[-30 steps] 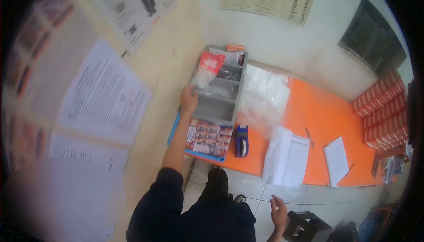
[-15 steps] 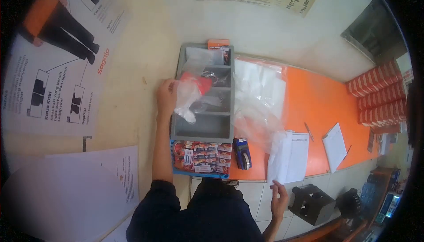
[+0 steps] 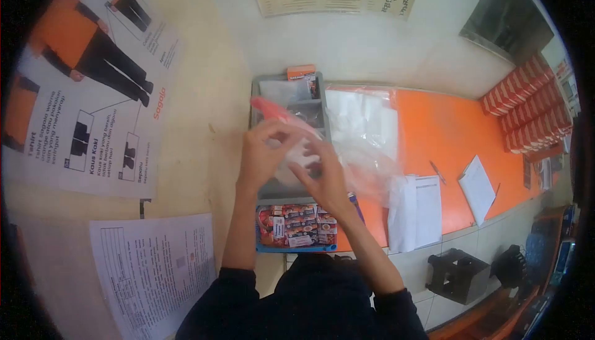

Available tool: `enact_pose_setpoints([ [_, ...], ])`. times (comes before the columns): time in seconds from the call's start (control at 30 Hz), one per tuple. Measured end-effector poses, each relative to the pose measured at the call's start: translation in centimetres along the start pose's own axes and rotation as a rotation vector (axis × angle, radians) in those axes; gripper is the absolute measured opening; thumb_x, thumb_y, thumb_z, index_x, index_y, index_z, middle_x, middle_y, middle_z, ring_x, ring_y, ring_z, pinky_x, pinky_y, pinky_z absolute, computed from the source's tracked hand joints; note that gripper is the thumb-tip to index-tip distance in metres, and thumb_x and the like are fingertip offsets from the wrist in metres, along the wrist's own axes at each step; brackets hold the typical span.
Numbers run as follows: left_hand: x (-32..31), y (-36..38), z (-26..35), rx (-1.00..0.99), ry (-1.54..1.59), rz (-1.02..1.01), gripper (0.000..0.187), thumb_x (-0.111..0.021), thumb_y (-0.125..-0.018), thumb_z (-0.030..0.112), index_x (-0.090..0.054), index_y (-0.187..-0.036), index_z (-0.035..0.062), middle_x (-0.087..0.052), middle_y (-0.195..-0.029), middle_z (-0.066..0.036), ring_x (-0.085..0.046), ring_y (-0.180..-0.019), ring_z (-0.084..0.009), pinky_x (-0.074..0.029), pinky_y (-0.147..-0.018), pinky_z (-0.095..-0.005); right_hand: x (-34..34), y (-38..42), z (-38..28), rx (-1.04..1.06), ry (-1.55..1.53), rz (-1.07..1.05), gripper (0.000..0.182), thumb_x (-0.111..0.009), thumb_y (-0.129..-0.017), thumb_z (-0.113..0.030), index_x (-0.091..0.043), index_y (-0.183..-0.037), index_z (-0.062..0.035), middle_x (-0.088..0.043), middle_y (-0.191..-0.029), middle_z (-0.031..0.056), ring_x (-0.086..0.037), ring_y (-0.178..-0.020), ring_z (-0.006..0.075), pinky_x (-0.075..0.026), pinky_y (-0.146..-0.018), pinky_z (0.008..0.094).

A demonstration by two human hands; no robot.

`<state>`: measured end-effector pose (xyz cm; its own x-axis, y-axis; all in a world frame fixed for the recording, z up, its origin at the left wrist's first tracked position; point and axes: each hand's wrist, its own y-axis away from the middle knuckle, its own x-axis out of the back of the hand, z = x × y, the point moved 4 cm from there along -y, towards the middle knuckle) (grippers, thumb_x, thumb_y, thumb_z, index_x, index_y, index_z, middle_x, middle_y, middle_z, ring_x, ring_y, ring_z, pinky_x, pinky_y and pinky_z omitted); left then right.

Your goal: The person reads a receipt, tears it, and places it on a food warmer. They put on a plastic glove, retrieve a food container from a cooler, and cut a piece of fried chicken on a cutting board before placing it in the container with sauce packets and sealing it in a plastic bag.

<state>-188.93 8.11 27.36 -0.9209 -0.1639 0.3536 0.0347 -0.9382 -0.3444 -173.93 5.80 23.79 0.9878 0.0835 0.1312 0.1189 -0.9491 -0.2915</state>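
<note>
My left hand (image 3: 265, 155) pinches a thin plastic bag (image 3: 279, 112) with a red part and a whitish see-through part, over a grey compartment tray (image 3: 322, 105). Close beside it, my right hand (image 3: 327, 179) is at the bag's lower right side, thumb and fingers curved and apart. Motion blur hides whether its fingertips touch the plastic. Other clear bags (image 3: 282, 92) lie in the tray's far compartments. Both hands partly cover the tray's nearer compartments.
A blue tray of printed sachets (image 3: 296, 225) stands nearest me. To the right, the orange table (image 3: 424, 126) bears a large pack of white plastic (image 3: 362, 117), papers (image 3: 424, 210), a pen (image 3: 437, 171) and a notepad (image 3: 477, 188). Red-white boxes (image 3: 527, 104) are stacked at far right.
My right hand has left the white papers at the table's front edge and come up beside my left. The red and clear bag is now raised between both hands. The view has shifted slightly.
</note>
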Motion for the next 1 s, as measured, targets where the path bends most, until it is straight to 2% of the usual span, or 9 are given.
enact_pose_setpoints([
  [0.17, 0.0, 2.1, 1.7, -0.172, -0.023, 0.077, 0.033, -0.081, -0.075, 0.003, -0.071, -0.106, 0.0037, -0.07, -0.099, -0.009, -0.065, -0.092, -0.0201, -0.051, -0.081, -0.033, -2.2, -1.8, 1.3, 0.18, -0.186, -0.105, 0.018, -0.064, -0.093, -0.007, -0.068, -0.109, -0.0021, -0.063, -0.093, 0.0104, -0.062, -0.087, 0.0215, -0.051, -0.074, 0.0308],
  [0.3, -1.1, 4.4, -2.5, 0.015, 0.102, -0.004, 0.045, -0.081, -0.073, 0.006, -0.067, -0.117, 0.0071, -0.068, -0.107, -0.009, -0.062, -0.106, -0.0259, -0.048, -0.09, -0.0395, -1.4, -1.7, 2.6, 0.095, -0.161, -0.234, 0.012, -0.059, -0.096, -0.007, -0.068, -0.099, 0.0007, -0.065, -0.088, 0.0108, -0.062, -0.082, 0.02, -0.049, -0.071, 0.0289],
  [0.4, -1.5, 4.7, -5.2, -0.066, -0.294, -0.109, 0.043, -0.079, -0.07, 0.003, -0.07, -0.112, 0.0075, -0.068, -0.104, -0.008, -0.062, -0.104, -0.0287, -0.048, -0.09, -0.0397, 0.0, -1.5, 3.5, 0.013, -0.103, -0.261, 0.011, -0.059, -0.096, -0.006, -0.067, -0.097, 0.0012, -0.065, -0.089, 0.0125, -0.062, -0.079, 0.0188, -0.048, -0.069, 0.0294],
  [0.5, -1.8, 4.9, -7.7, -0.093, -0.347, -0.105, 0.043, -0.079, -0.063, 0.005, -0.07, -0.106, 0.0065, -0.067, -0.102, -0.008, -0.059, -0.102, -0.0314, -0.048, -0.09, -0.0418, 2.0, -1.1, 2.7, 0.128, -0.073, -0.12, 0.013, -0.057, -0.097, -0.006, -0.066, -0.096, 0.003, -0.066, -0.087, 0.0115, -0.061, -0.076, 0.0173, -0.048, -0.068, 0.0291],
  [0.6, -1.7, 3.8, -9.3, -0.179, -0.415, 0.005, 0.043, -0.076, -0.059, 0.002, -0.072, -0.101, 0.008, -0.067, -0.103, -0.008, -0.06, -0.104, -0.0308, -0.048, -0.091, -0.0412, 5.2, -0.5, 2.7, -0.046, -0.119, 0.096, 0.022, -0.052, -0.101, -0.011, -0.066, -0.094, 0.0046, -0.066, -0.084, 0.0086, -0.06, -0.072, 0.0167, -0.049, -0.066, 0.0291],
  [0.77, -2.0, 1.7, -16.8, -0.11, -0.605, -0.115, 0.063, -0.079, -0.061, 0.007, -0.064, -0.122, 0.0119, -0.062, -0.12, -0.008, -0.054, -0.116, -0.0321, -0.04, -0.103, -0.0425, 12.2, 1.1, 2.7, -0.048, -0.338, 0.483, 0.037, -0.04, -0.108, -0.027, -0.061, -0.096, 0.0008, -0.061, -0.088, 0.006, -0.059, -0.075, 0.0143, -0.05, -0.066, 0.0294],
  [0.83, -3.3, 1.2, -15.4, 0.111, -0.785, -0.304, 0.087, -0.084, -0.066, 0.016, -0.045, -0.143, 0.0125, -0.047, -0.144, -0.01, -0.042, -0.134, -0.0324, -0.03, -0.115, -0.0431, 15.1, 2.1, 2.4, -0.044, -0.409, 0.512, 0.039, -0.037, -0.108, -0.033, -0.056, -0.093, -0.0023, -0.056, -0.089, 0.0048, -0.056, -0.076, 0.0135, -0.051, -0.066, 0.031],
  [0.93, -3.9, 0.1, -5.3, -0.023, -0.694, -0.368, 0.097, -0.085, -0.067, 0.022, -0.034, -0.15, 0.0131, -0.035, -0.155, -0.012, -0.032, -0.142, -0.0336, -0.025, -0.118, -0.0443, 18.3, 4.4, 1.8, -0.048, -0.301, 0.365, 0.035, -0.039, -0.108, -0.029, -0.054, -0.089, -0.0039, -0.053, -0.087, 0.0033, -0.052, -0.074, 0.0128, -0.048, -0.066, 0.0295],
  [1.0, -7.3, 0.3, 0.9, -0.134, -0.058, -0.401, 0.087, -0.083, -0.073, 0.024, -0.04, -0.147, 0.0102, -0.039, -0.152, -0.014, -0.036, -0.14, -0.0316, -0.025, -0.118, -0.043, 19.7, 5.8, 0.9, -0.049, -0.089, 0.299, 0.031, -0.04, -0.108, -0.024, -0.052, -0.087, -0.005, -0.05, -0.086, 0.0023, -0.049, -0.074, 0.0119, -0.046, -0.067, 0.0272],
])
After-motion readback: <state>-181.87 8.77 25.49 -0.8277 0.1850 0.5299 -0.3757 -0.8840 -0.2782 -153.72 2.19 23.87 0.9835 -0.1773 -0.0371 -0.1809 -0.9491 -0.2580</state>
